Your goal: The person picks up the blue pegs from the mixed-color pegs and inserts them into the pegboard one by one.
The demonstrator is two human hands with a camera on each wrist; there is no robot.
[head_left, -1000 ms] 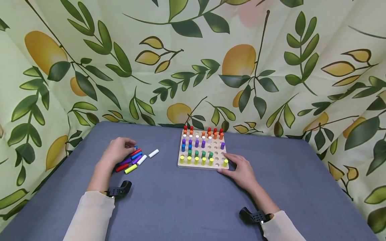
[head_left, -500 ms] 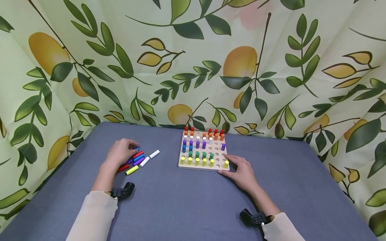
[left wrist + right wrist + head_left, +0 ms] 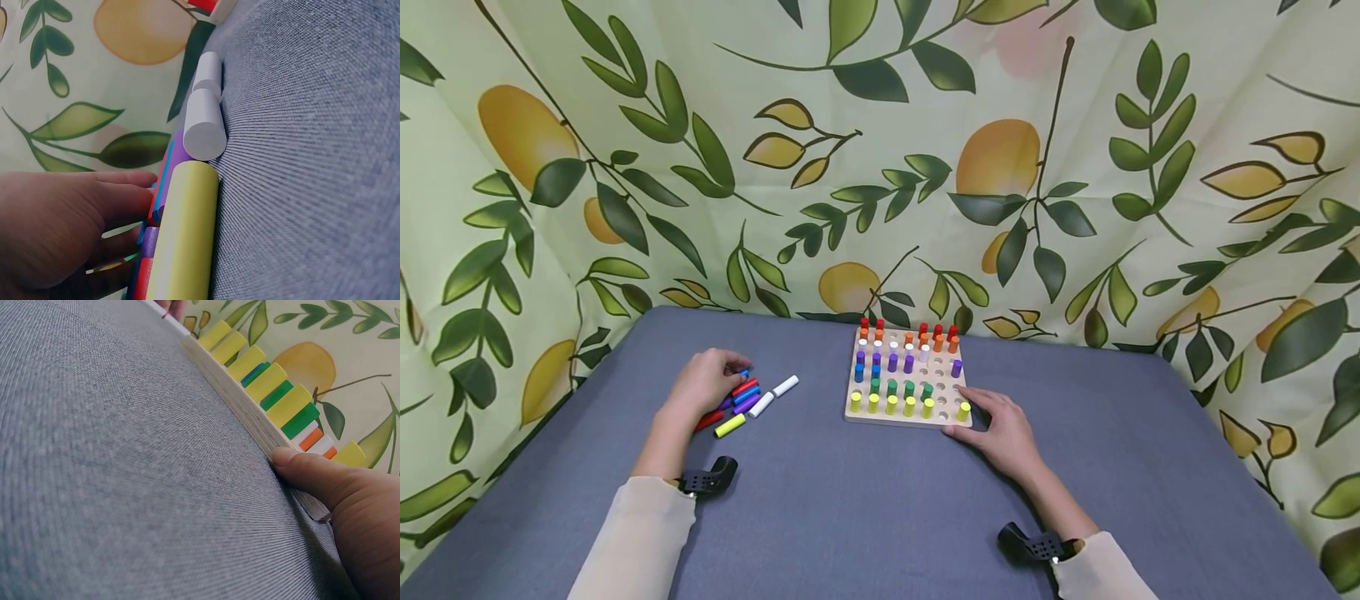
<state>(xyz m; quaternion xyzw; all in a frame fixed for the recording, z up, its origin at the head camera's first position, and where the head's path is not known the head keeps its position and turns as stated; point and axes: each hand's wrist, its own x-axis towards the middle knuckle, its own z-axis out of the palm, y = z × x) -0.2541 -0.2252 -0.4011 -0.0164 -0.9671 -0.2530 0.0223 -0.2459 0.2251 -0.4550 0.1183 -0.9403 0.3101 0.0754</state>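
Note:
My left hand (image 3: 703, 385) is at a small heap of wooden pegs on the table's left side. Its thumb and forefinger pinch a blue peg (image 3: 744, 373), mostly hidden by the fingers. Beside it lie a red peg (image 3: 745, 387), a purple peg (image 3: 747, 404) and a yellow peg (image 3: 187, 231). My right hand (image 3: 1003, 429) grips the near right corner of a wooden peg board (image 3: 910, 422), thumb on the front edge (image 3: 250, 415) and fingers at the right side. Colored pegs stand in rows on the board, with several bare holes toward the right.
Two white pegs, a nearer one (image 3: 761, 405) and a farther one (image 3: 786, 385), lie at the heap's right edge. Grey-blue cloth (image 3: 850, 508) covers the table. A fruit-patterned curtain (image 3: 880, 208) hangs behind its far edge.
My left hand has shifted slightly right over the heap, covering more of the pegs on the left. The right hand keeps its grip on the board. The head view has tilted a little.

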